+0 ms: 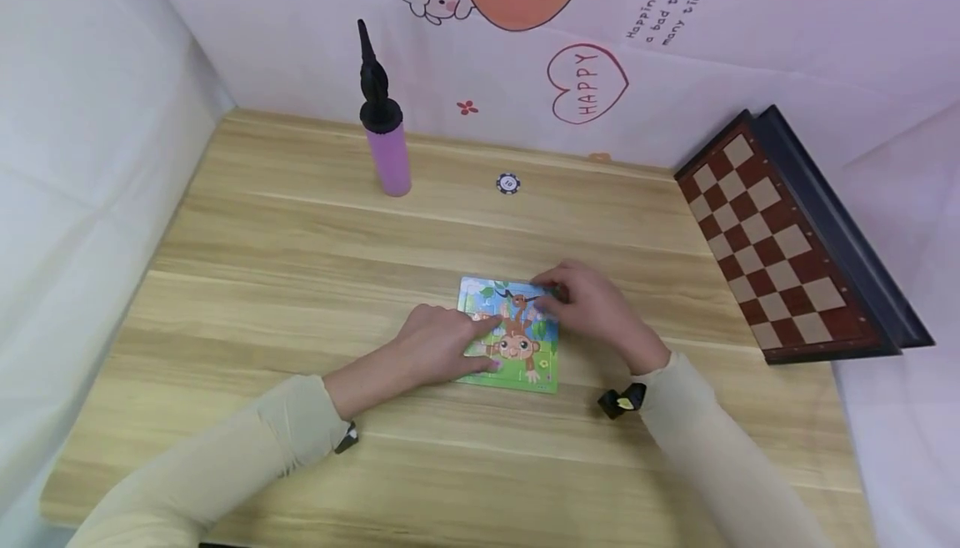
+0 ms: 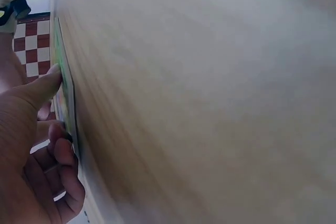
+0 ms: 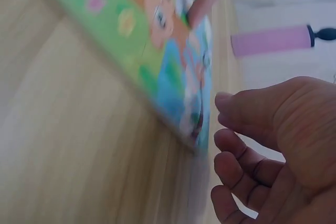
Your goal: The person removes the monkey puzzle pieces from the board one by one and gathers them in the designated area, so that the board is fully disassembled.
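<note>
A jigsaw puzzle [image 1: 517, 369] with a cartoon monkey lies flat on the wooden table, its pieces together in a square board. My left hand [image 1: 438, 344] rests over its left side, thumb and index finger spread across the picture. In the left wrist view, the thumb of the left hand [image 2: 23, 108] touches the puzzle [image 2: 65, 93], with other fingers bent near its edge. My right hand [image 1: 596, 302] is at the puzzle's upper right corner. The right wrist view shows the right hand [image 3: 283, 135] beside the puzzle [image 3: 142, 35], fingers loosely bent with nothing between them.
A purple hand pump [image 1: 390, 152] with a black nozzle stands at the back left of the table. Right of it lies a poker chip [image 1: 507, 183]. A folded checkered chessboard [image 1: 776, 248] leans at the right. Printed cloth [image 1: 300, 39] hangs behind the table.
</note>
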`<state>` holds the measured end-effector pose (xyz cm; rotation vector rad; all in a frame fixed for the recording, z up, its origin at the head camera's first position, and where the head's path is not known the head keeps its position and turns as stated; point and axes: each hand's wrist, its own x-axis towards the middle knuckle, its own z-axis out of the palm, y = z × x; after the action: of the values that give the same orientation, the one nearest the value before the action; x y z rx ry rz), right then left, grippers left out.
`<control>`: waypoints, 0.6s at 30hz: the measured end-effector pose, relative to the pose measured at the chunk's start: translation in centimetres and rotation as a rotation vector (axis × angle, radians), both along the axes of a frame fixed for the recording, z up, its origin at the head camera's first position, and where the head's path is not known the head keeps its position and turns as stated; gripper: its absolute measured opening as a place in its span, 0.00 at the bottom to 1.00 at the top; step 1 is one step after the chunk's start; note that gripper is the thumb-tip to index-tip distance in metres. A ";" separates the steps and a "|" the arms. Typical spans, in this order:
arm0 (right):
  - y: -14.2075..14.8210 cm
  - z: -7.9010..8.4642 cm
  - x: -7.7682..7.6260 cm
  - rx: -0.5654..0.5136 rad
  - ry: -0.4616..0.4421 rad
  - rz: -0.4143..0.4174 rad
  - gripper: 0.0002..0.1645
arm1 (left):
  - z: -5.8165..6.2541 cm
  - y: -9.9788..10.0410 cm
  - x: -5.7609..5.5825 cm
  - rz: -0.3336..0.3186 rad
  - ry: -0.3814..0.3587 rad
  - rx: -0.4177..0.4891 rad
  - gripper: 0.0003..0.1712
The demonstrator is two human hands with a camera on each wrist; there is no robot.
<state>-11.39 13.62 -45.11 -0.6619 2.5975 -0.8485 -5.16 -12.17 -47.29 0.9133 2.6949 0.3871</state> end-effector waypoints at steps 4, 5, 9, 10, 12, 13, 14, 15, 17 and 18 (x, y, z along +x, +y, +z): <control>1.9 0.0 0.5 0.025 -0.001 -0.009 0.14 | 0.5 0.3 -0.1 -0.031 0.068 -0.046 0.41; 2.1 -0.1 0.6 0.029 0.002 -0.009 0.14 | 0.6 0.3 -0.1 -0.041 0.076 -0.060 0.41; 2.0 0.2 1.1 0.039 0.001 -0.011 0.13 | 0.9 0.5 -0.5 -0.068 0.071 -0.090 0.44; 2.0 0.3 1.1 0.042 0.000 -0.010 0.13 | 0.9 0.6 -0.7 -0.069 0.055 -0.092 0.45; 1.9 0.3 1.1 0.040 -0.008 -0.006 0.14 | 0.9 0.8 -1.0 -0.067 0.019 -0.096 0.47; 1.9 0.2 1.1 0.039 -0.012 -0.006 0.14 | 0.8 0.9 -1.1 -0.064 -0.003 -0.100 0.47; 2.0 0.2 1.1 0.039 -0.015 -0.006 0.14 | 0.9 1.0 -1.2 -0.062 -0.020 -0.105 0.48; 2.0 0.2 1.1 0.040 -0.021 -0.010 0.15 | 0.9 1.0 -1.3 -0.060 -0.033 -0.109 0.48; 2.0 0.2 1.0 0.040 -0.029 -0.014 0.15 | 1.0 1.2 -1.4 -0.057 -0.054 -0.114 0.48; 2.0 0.2 1.0 0.042 -0.032 -0.016 0.15 | 1.0 1.2 -1.5 -0.056 -0.058 -0.116 0.48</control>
<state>-10.37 15.64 -44.94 -0.6120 2.5875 -0.8011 -6.64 -10.95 -46.25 0.9274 2.6025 0.2394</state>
